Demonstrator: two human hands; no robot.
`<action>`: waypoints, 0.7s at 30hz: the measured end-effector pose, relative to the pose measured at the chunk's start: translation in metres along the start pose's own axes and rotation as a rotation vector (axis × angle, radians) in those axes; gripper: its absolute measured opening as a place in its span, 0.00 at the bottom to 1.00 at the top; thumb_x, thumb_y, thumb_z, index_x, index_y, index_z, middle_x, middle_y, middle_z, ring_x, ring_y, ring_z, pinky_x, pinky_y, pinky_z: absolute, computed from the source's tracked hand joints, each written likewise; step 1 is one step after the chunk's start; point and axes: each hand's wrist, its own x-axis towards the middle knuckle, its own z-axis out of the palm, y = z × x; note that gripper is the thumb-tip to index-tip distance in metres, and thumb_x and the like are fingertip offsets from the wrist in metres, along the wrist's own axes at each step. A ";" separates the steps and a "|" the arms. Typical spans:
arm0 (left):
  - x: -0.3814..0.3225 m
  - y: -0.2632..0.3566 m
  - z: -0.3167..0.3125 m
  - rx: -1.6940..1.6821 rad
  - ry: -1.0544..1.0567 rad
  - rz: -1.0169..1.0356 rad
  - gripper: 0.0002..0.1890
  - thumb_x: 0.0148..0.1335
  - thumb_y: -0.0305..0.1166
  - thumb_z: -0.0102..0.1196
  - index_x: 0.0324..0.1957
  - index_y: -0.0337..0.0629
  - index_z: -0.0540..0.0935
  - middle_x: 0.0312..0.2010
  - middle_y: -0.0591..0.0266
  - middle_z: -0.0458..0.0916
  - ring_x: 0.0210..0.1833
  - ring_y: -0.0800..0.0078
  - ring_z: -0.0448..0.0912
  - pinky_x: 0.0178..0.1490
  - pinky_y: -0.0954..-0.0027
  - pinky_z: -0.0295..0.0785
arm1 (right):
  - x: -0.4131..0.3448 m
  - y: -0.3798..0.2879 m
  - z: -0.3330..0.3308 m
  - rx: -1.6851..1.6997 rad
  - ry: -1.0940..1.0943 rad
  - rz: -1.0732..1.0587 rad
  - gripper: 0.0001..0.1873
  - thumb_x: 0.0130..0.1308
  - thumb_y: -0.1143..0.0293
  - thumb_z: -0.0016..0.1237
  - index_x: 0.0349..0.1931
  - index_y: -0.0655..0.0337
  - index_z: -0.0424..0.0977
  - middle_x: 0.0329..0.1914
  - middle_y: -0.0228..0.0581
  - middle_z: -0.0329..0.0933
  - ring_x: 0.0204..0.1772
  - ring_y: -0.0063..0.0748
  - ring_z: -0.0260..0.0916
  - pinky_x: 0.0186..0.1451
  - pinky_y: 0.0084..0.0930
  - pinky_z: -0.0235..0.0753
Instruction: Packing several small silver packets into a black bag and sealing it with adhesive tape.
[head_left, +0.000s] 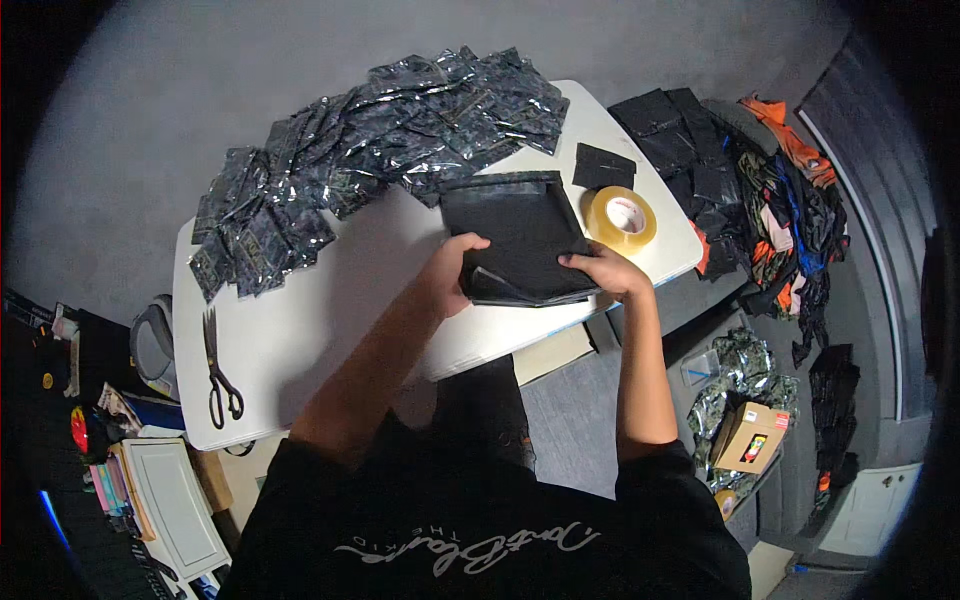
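Both of my hands grip a flat black stack (521, 225), apparently folded fabric or film, over the near edge of a white table (255, 337). My left hand (452, 274) holds its left side with the thumb on top. On the opposite side, my right hand (613, 271) pinches the near right corner. A loose flap lifts along the stack's front edge. Just right of it lies a roll of clear packing tape (601, 225), with a small black piece (604, 166) behind. Shiny clear packets with dark contents (420, 127) form a heap along the table's far side.
Black-handled shears (212, 360) lie at the table's left end. To the right are dark folded cloths (675, 135) and a heap of coloured fabric (799, 225). A cardboard box (742, 442) rests on shiny packets lower right. A white cabinet (172, 495) stands lower left.
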 end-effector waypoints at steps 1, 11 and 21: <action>-0.004 0.013 0.014 -0.054 0.074 -0.106 0.30 0.70 0.39 0.62 0.67 0.29 0.72 0.59 0.43 0.82 0.58 0.52 0.85 0.65 0.54 0.80 | -0.002 -0.001 0.006 0.203 -0.025 -0.018 0.33 0.65 0.57 0.67 0.59 0.79 0.77 0.49 0.55 0.87 0.53 0.40 0.86 0.55 0.31 0.86; -0.050 0.040 -0.010 0.102 0.146 0.253 0.33 0.70 0.34 0.65 0.72 0.38 0.68 0.62 0.46 0.80 0.56 0.52 0.85 0.64 0.49 0.80 | -0.012 -0.048 0.072 0.865 -0.150 0.153 0.25 0.71 0.60 0.62 0.59 0.70 0.78 0.56 0.49 0.86 0.56 0.42 0.87 0.62 0.39 0.87; -0.290 0.096 -0.119 0.507 0.524 0.405 0.42 0.63 0.29 0.71 0.77 0.36 0.66 0.69 0.49 0.78 0.71 0.58 0.76 0.76 0.59 0.68 | -0.035 -0.162 0.270 0.871 -0.422 -0.070 0.30 0.66 0.79 0.64 0.68 0.70 0.70 0.61 0.52 0.83 0.63 0.41 0.82 0.69 0.36 0.80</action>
